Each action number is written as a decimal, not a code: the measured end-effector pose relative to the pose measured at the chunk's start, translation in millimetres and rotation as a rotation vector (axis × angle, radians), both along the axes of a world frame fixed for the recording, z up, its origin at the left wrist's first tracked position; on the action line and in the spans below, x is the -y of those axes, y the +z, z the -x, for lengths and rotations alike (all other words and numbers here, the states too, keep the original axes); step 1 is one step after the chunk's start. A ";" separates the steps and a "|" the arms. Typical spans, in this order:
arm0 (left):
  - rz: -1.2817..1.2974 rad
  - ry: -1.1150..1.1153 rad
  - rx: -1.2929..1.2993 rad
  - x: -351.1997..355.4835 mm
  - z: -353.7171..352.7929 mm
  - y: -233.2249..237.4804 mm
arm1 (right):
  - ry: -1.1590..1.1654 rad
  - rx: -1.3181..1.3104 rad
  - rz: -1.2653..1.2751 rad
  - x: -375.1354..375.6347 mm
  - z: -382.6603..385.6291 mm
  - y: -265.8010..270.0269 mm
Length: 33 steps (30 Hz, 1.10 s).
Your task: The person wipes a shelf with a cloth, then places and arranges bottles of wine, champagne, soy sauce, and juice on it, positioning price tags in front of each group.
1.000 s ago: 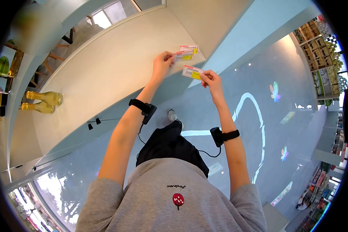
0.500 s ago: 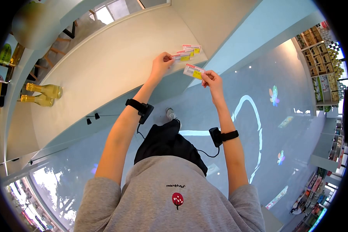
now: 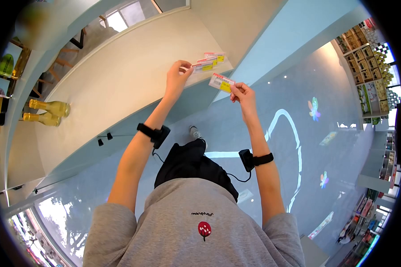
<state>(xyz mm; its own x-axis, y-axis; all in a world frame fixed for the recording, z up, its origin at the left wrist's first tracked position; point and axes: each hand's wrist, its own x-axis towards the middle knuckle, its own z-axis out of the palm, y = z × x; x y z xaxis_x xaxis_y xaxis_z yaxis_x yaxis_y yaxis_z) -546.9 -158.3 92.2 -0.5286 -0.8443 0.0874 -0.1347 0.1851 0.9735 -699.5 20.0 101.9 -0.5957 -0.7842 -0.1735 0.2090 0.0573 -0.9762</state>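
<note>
My right hand [image 3: 244, 95] pinches a price tag [image 3: 221, 82] by its right end, in front of the shelf edge. The tag is white with a red top strip, a barcode and a yellow block. Over the cream shelf [image 3: 133, 58], my left hand [image 3: 178, 80] has its thumb and index finger curved apart, the fingertips at the left end of the nearest tag [image 3: 203, 67]. Behind that one lie two more price tags, a middle tag [image 3: 213, 60] and a far tag [image 3: 215, 55], overlapping in a stagger near the shelf's right end.
Two yellow bottles [image 3: 51, 107] lie at the shelf's left end. A pale blue panel [image 3: 272, 49] rises right of the tags. Glossy grey floor [image 3: 272, 178] carries projected light shapes. Stocked display shelves [image 3: 367, 66] stand far right. Both forearms wear black strapped devices [image 3: 156, 135] with cables.
My left thumb and index finger have loosened and parted at the nearest tag. The view has shifted slightly. My right hand keeps its tag in about the same place.
</note>
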 end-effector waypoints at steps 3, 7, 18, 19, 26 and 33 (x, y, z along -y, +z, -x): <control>-0.068 -0.102 -0.053 -16.4 -18.6 20.2 | 0.013 0.034 -0.002 -7.8 -7.2 14.0; -0.244 -0.260 -0.024 -38.3 -35.9 31.3 | 0.113 0.077 0.012 -14.5 -21.6 34.1; -0.304 -0.189 -0.244 -61.6 -133.2 38.1 | 0.319 0.021 0.022 10.1 -97.3 47.9; -0.293 -0.155 -0.250 -62.9 -147.5 41.3 | 0.352 0.019 0.029 16.4 -107.8 48.5; -0.300 0.250 -0.173 -76.2 -256.7 52.0 | 0.544 0.058 0.044 63.6 -207.1 45.9; -0.197 0.523 -0.260 -84.2 -350.5 41.1 | 0.673 -0.054 0.076 112.4 -313.6 29.3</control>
<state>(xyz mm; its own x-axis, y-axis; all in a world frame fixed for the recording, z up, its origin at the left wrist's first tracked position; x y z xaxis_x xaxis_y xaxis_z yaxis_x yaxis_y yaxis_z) -196.4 -74.1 133.3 -0.0224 -0.9994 -0.0266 0.0876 -0.0284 0.9958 -385.9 -92.5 131.2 0.0202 -0.9960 -0.0872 0.1025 0.0888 -0.9908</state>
